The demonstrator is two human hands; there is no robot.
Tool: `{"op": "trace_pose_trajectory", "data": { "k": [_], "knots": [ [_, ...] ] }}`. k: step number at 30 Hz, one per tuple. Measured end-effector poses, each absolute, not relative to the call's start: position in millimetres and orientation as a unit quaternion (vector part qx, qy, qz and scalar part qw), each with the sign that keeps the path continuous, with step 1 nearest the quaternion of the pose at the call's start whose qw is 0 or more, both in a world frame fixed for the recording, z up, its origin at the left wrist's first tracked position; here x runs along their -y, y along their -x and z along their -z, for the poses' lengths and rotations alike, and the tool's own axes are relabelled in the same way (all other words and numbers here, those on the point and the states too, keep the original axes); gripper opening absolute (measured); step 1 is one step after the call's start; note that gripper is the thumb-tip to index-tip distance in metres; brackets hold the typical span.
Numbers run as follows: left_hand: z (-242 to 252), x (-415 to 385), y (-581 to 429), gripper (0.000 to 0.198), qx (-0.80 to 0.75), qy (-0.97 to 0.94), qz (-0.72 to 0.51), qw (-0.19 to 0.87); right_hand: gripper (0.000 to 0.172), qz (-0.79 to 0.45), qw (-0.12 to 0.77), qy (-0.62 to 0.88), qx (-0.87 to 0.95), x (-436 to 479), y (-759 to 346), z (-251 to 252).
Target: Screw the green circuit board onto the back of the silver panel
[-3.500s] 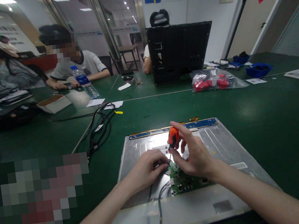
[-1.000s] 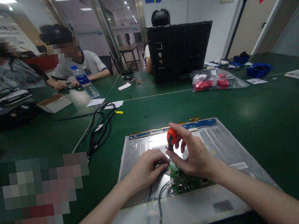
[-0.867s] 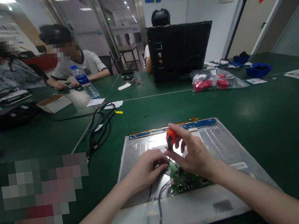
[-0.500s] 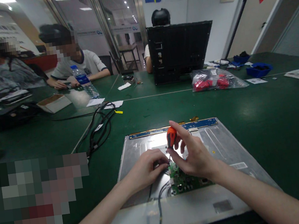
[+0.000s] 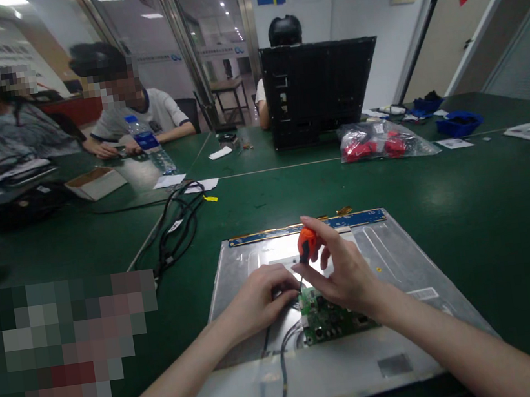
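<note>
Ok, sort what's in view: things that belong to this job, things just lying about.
For the job:
orange screwdriver, in the right hand
green circuit board
metal panel beneath the board

Apparently just lying about:
water bottle
coiled black cables
plastic bag of red items
blue container

1. The screwdriver [image 5: 307,246] you hold has a bright orange handle with black parts.
2. The circuit board [image 5: 327,322] before you is green, dotted with black and pale parts.
3. Your metal panel [image 5: 386,244] is silver-grey, with a milky white band along its near side.
4. Along its far edge you see a blue strip [image 5: 363,219] bordered in gold.
5. Your surface [image 5: 441,201] is dark green, crossed by pale lines.
6. To your left, the cable bundle [image 5: 189,225] is black, with white and yellow tags.
7. Ahead of you, the display [image 5: 322,90] is black; the clear bag [image 5: 384,142] shows red contents.
8. Your bottle [image 5: 143,136] has a blue cap and label.
</note>
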State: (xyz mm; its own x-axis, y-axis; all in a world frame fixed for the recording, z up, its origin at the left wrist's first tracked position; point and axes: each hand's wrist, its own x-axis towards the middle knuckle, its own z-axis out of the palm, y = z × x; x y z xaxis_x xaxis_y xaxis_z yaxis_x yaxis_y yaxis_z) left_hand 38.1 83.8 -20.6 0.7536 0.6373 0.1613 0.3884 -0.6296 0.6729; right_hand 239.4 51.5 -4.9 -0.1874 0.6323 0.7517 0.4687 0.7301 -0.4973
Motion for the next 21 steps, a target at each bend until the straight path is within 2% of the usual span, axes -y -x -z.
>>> {"op": "trace_pose_trajectory", "data": {
  "k": [12, 21],
  "knots": [
    [18.4, -84.6, -38.9, 0.009, -0.291, -0.882, -0.192, 0.317, 0.073, -0.095, 0.534, 0.36, 0.759, -49.3, -237.2, 5.1],
    [18.6, -83.9, -37.7, 0.008, -0.289, -0.877, -0.194, 0.33, 0.068, -0.073, 0.525, 0.364, 0.766, -51.5, -239.6, 6.8]
  ]
}}
